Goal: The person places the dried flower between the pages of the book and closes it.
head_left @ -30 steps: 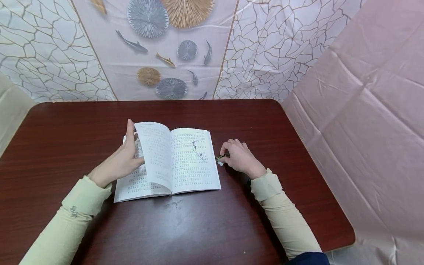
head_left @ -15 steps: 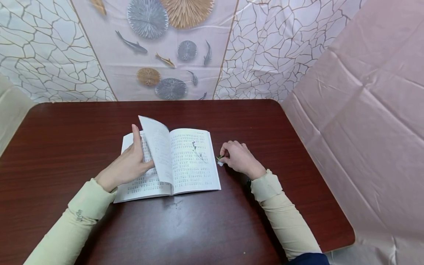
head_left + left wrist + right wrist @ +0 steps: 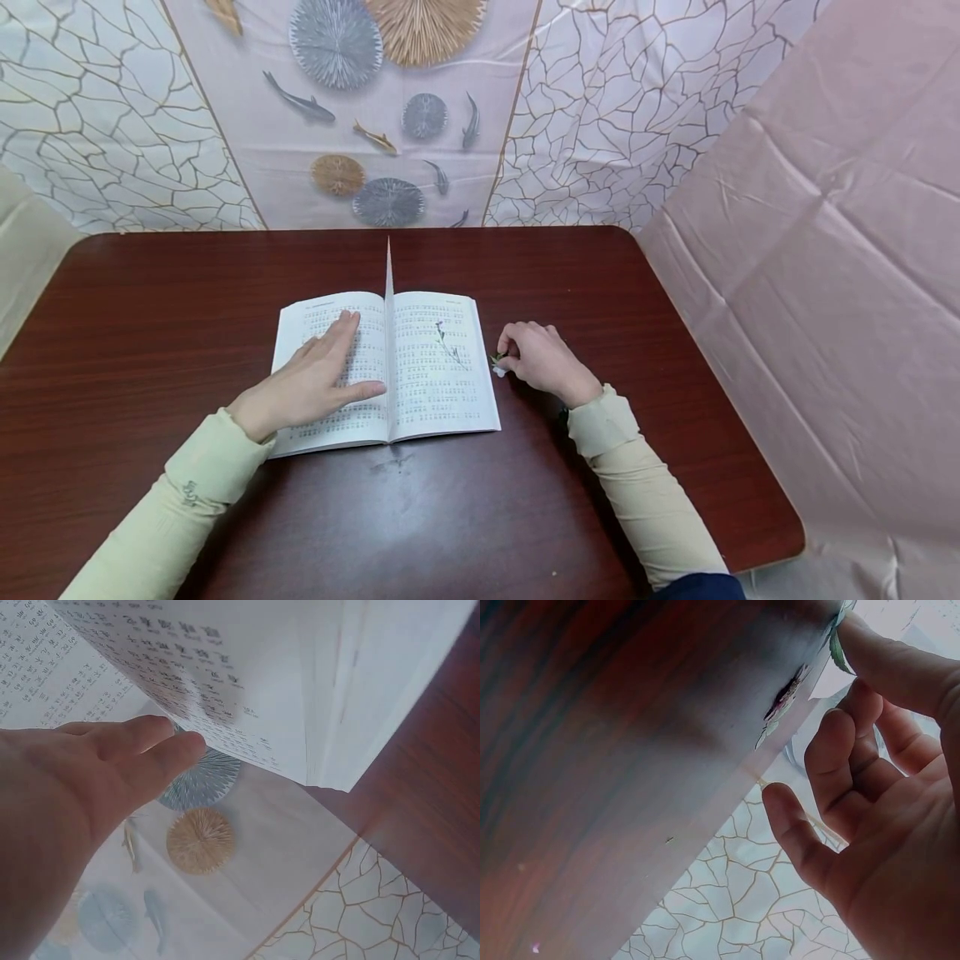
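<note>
An open book (image 3: 442,400) with printed pages lies on the table. My left hand (image 3: 315,379) is over its left page with the fingers straight, the thumb reaching the gutter. There a single leaf of paper (image 3: 389,333) stands almost upright; the left wrist view shows this page (image 3: 262,690) curving above the hand's fingers (image 3: 169,754). A thin pressed flower stem (image 3: 450,346) rests on the right page. Just right of the book, my right hand (image 3: 543,358) pinches a small white flower (image 3: 498,370) with green leaves. One leaf (image 3: 838,654) shows by the thumb in the right wrist view.
The dark red-brown table (image 3: 450,517) extends around the book. A patterned cloth (image 3: 465,192) hangs along its far edge, and a pink cloth (image 3: 847,250) at the right. In the right wrist view, a dark purplish plant bit (image 3: 784,701) is on the tabletop.
The page has swung from the left side up to nearly vertical, with my left hand moving rightward along with it. My right hand keeps its place with the flower.
</note>
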Action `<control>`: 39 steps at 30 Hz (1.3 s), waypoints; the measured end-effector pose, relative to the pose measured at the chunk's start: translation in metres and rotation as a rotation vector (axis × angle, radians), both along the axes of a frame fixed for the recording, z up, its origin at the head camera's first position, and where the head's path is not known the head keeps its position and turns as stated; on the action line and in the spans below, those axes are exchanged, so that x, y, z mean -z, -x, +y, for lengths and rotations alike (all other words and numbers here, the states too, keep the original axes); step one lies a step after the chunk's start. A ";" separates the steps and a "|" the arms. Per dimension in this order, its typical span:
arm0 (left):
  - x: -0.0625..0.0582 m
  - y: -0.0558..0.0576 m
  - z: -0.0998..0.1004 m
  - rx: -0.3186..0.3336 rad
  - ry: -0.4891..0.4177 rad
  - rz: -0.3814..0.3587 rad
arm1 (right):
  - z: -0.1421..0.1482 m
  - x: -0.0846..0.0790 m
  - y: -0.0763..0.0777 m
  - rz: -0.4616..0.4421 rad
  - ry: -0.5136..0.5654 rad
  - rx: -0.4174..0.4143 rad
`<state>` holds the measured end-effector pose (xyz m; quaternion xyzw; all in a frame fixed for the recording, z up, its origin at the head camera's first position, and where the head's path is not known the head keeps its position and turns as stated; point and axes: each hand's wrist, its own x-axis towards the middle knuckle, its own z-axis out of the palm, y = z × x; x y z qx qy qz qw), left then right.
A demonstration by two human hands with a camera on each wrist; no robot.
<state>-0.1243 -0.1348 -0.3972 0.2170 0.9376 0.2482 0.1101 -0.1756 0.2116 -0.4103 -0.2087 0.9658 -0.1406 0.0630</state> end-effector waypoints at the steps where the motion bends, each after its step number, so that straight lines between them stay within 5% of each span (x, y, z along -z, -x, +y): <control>1: 0.000 0.000 0.000 0.002 0.005 0.001 | 0.000 0.000 0.000 0.000 -0.001 -0.001; 39: 0.012 0.004 -0.032 -0.074 0.043 -0.061 | 0.009 -0.016 -0.002 -0.051 0.181 0.072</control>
